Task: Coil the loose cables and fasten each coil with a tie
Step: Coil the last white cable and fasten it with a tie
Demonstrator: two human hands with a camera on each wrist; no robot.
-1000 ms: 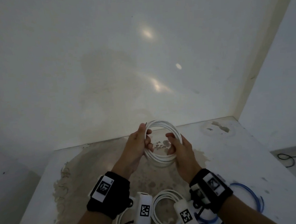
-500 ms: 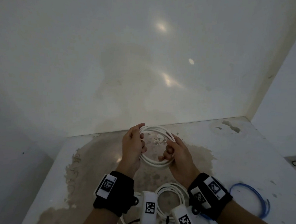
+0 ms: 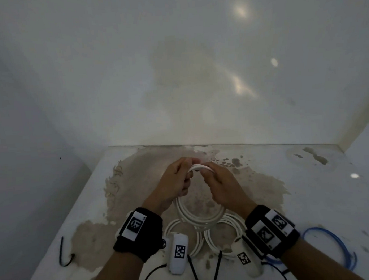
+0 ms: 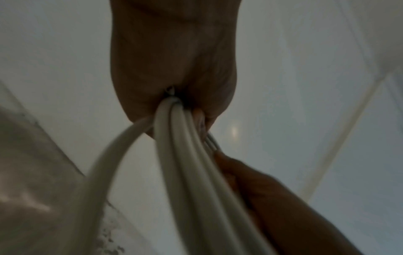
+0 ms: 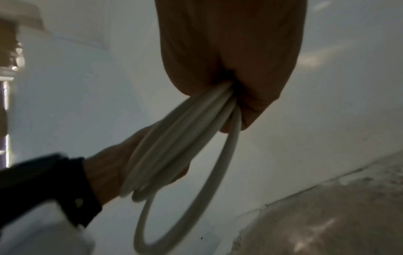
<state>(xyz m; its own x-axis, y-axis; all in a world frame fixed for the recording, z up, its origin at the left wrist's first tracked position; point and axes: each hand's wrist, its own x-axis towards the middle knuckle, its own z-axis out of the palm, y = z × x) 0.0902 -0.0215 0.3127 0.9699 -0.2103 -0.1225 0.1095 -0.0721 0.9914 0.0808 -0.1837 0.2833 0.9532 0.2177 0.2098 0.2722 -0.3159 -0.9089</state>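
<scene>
A coil of white cable hangs over the stained table, held at its top by both hands. My left hand grips the bundled strands on the left side. My right hand grips the same bundle on the right, close to the left hand. One loop hangs looser than the others. A short stretch of white cable shows between the two fists. Whether a tie is on this coil cannot be seen.
Two more white coils lie on the table under my wrists. A blue cable loop lies at the right. Black ties lie near the front edge, and another black piece at the left. Walls close off the back and right.
The coil has swung from facing me to hanging down from its top. Both hands have come together on the upper part of the coil and closed round it.
</scene>
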